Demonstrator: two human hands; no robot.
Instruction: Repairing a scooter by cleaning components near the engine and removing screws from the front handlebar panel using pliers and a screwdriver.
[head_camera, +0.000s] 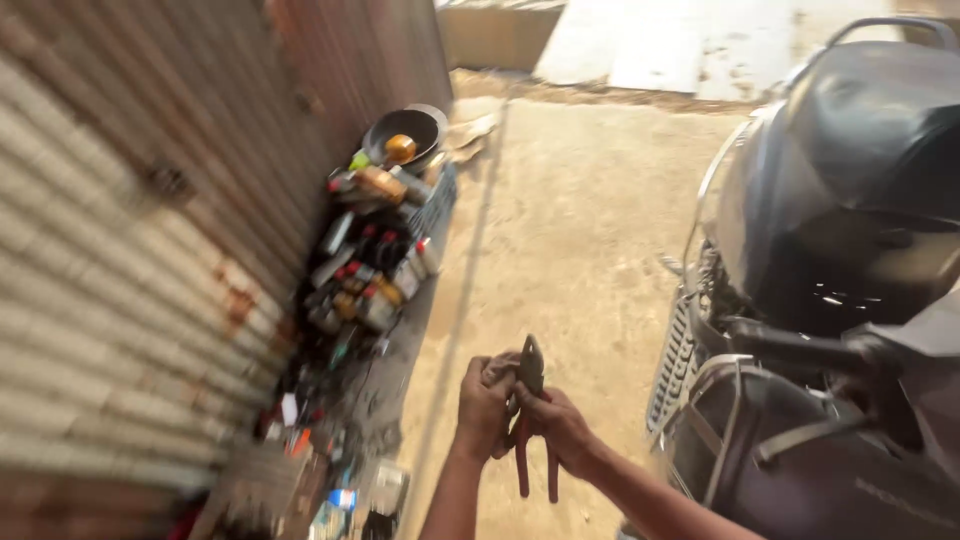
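Note:
My right hand (562, 425) grips a pair of pliers (531, 400) with red handles, jaws pointing up and handles hanging down. My left hand (485, 403) is closed beside the pliers' jaws, its fingers touching the head of the tool and pinching something small that I cannot make out. Both hands are held over the sandy ground (560, 230), just left of a dark motor scooter (850, 250).
A corrugated metal wall (130, 250) runs along the left. At its foot lies a row of bottles, cans and tools (365, 270), with a dark bowl (405, 135) holding an orange object at the far end. The scooter's rear body and wheel guard fill the right side.

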